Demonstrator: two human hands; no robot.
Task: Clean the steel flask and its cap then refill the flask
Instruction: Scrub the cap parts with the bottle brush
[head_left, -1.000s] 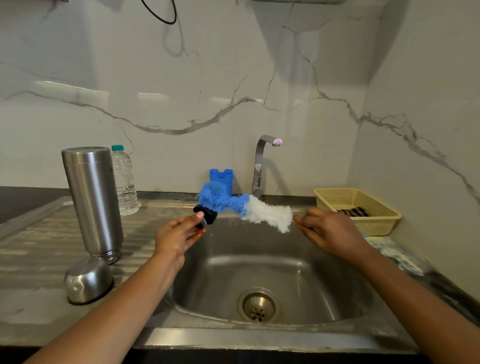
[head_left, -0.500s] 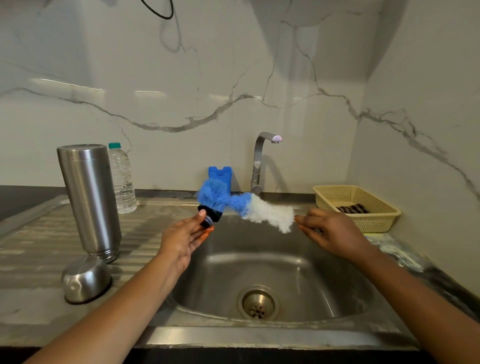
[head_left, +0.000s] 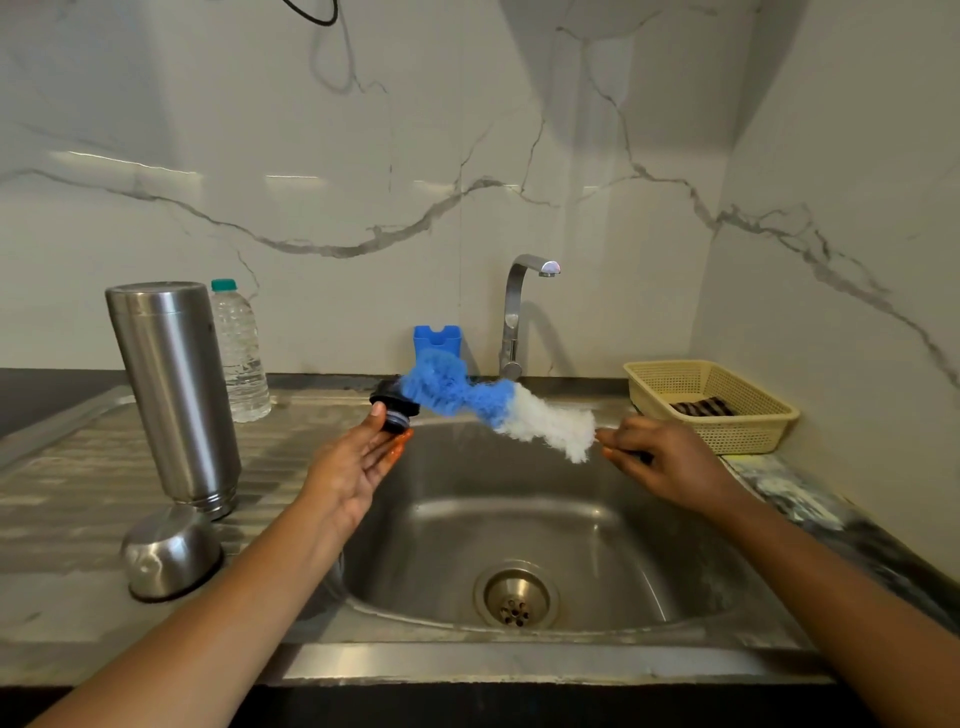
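Steel flask (head_left: 174, 395) is standing on the ribbed drainboard (head_left: 78, 467) at your left: one smooth brushed cylinder, its long axis running upright and its narrower ringed end pointing down. Just in front of it, one domed steel cup (head_left: 171, 553) is sitting rim-down. You're pinching one round black cap (head_left: 394, 408) between the thumb and fingertips of your left hand (head_left: 358, 462), holding it above the back left corner of the sink (head_left: 519, 667). One fluffy brush (head_left: 498, 410) is stretching between your two hands, its blue bristles pushing against the cap and its white bristles lying near your right hand (head_left: 660, 457). Its length is sloping down toward the right. That right hand is curling round the handle, which is mostly hidden. One clear ribbed plastic bottle (head_left: 239, 353) with a teal lid is standing behind the flask. One curved steel tap (head_left: 514, 312) is rising behind the basin, beside one blue holder (head_left: 436, 338). One yellow mesh basket (head_left: 753, 431) is sitting at the right, holding a striped cloth (head_left: 701, 406).
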